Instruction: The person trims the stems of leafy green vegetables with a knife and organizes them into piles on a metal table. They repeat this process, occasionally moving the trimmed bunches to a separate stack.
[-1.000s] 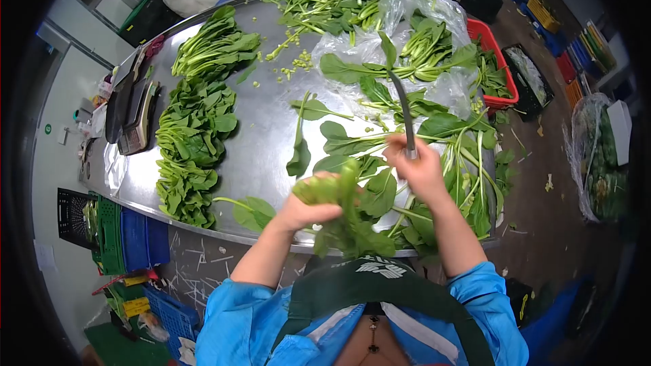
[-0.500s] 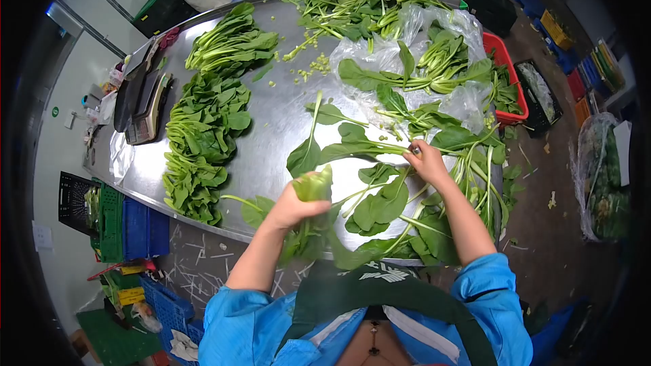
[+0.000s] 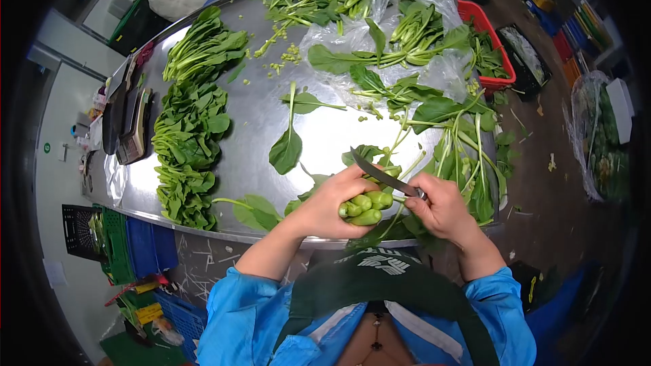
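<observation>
Several thick green stems (image 3: 366,207) are bunched in my left hand (image 3: 330,205), their ends facing up and right. My right hand (image 3: 442,207) is closed round a small knife (image 3: 385,175); its dark curved blade lies over the bunch, pointing up and left. Whether the blade touches the stems I cannot tell. Part of the bunch's leaves is hidden under my hands. A single leafy stalk (image 3: 286,150) lies on the metal table (image 3: 254,122) beyond my left hand. Loose leafy stalks (image 3: 475,163) are spread to the right of my right hand.
Bunched greens (image 3: 190,122) line the table's left side, beside a scale (image 3: 133,125). A plastic bag (image 3: 339,41) with greens lies at the back right, next to a red crate (image 3: 500,61). Small cut stem pieces (image 3: 290,54) are scattered nearby.
My hands have come together near the table's front edge. The bunch now shows its stem ends, and the knife blade has come into clear view. The view has shifted.
</observation>
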### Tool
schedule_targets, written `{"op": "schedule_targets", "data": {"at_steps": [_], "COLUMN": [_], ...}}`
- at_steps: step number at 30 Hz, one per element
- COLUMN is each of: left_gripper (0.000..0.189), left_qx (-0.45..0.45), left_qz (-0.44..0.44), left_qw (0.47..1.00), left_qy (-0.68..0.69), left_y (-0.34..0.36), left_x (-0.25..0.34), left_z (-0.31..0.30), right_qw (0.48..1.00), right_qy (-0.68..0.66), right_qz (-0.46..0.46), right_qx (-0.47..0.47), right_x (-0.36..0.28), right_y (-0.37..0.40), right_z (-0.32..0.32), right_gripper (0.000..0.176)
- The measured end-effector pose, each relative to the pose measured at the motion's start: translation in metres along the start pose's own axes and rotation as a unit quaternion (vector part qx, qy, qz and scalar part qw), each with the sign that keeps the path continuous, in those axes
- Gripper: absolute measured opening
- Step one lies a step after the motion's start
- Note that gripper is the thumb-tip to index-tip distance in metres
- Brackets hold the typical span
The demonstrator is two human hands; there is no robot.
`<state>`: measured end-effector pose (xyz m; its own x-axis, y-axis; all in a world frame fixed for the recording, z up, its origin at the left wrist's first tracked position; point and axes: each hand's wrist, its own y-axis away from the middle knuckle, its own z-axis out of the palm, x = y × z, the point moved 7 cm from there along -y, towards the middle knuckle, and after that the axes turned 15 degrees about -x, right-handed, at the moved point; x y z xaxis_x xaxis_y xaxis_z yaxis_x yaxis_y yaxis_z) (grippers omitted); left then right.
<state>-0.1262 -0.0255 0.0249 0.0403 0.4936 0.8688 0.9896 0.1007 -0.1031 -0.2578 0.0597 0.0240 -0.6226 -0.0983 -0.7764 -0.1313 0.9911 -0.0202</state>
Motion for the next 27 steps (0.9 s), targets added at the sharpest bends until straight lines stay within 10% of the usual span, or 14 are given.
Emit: {"op": "schedule_targets", "data": {"at_steps": [10,14,20,24,27], "left_gripper": [0.046,0.046,0.048,0.044,0.036], "left_qx": [-0.031,-0.071,-0.04,0.07,0.086], "left_qz": [0.059,0.05,0.08,0.046,0.062], "left_qw": [0.996,0.996,0.995,0.996,0.981], "left_qy": [0.055,0.035,0.041,0.0,0.163], "left_y": [0.01,-0.01,-0.025,0.003,0.029], "left_x": [-0.006,-0.002,0.007,0.006,0.009], "left_z": [-0.01,0.006,0.003,-0.027,-0.032], "right_qw": [0.978,0.935,0.946,0.914,0.952], "right_qy": [-0.111,-0.338,-0.282,-0.173,-0.019], "right_qz": [0.169,0.014,-0.011,-0.016,0.038], "right_qx": [0.059,0.108,0.16,0.368,0.304], "right_x": [0.064,0.021,0.017,0.03,0.004], "right_y": [0.03,0.004,0.002,0.05,0.052], "right_z": [-0.002,0.004,-0.014,-0.098,-0.121], "right_gripper": [0.016,0.019,0.016,0.015,0.015]}}
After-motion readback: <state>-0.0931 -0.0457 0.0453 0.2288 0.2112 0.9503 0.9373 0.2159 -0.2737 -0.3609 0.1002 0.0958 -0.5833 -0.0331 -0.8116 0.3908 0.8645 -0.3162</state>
